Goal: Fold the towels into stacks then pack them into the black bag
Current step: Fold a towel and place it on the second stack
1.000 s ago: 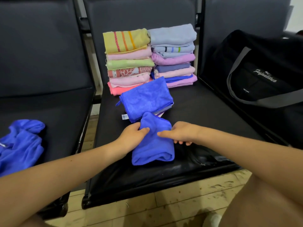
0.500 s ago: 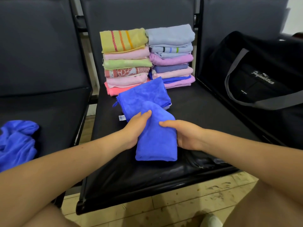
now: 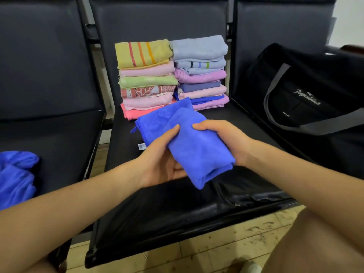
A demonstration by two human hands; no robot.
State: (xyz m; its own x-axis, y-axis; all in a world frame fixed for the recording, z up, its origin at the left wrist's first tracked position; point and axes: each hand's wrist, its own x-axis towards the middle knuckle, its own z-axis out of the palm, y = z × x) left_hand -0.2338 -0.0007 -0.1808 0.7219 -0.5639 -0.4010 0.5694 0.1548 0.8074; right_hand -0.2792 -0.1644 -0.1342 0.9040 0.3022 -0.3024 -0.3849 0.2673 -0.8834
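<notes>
- Towel (image 3: 199,148), blue and folded, is held above the front of the middle seat (image 3: 157,213); it is tilted, with the far end higher.
- It is gripped from both sides: the left hand (image 3: 161,160) is curled under and around its left edge with the thumb on top, and the right hand (image 3: 222,140) is wrapped around its right edge, the thumb also on top.
- A second blue towel (image 3: 155,125) is seen lying folded on the seat just behind the held one, partly hidden by it; a small white label (image 3: 142,146) is seen at its near corner.
- Two stacks of folded towels are placed at the back of the same seat, against the backrest: the left stack (image 3: 146,79) with a yellow striped towel on top, the right stack (image 3: 201,71) with a grey-blue one on top. They stand side by side, touching.
- The way to the stacks is partly taken by the second blue towel.
- The black bag (image 3: 307,91) with grey straps is seen on the seat at the right, well apart from the hands.
- A crumpled blue cloth (image 3: 15,178) lies on the left seat (image 3: 59,146).
</notes>
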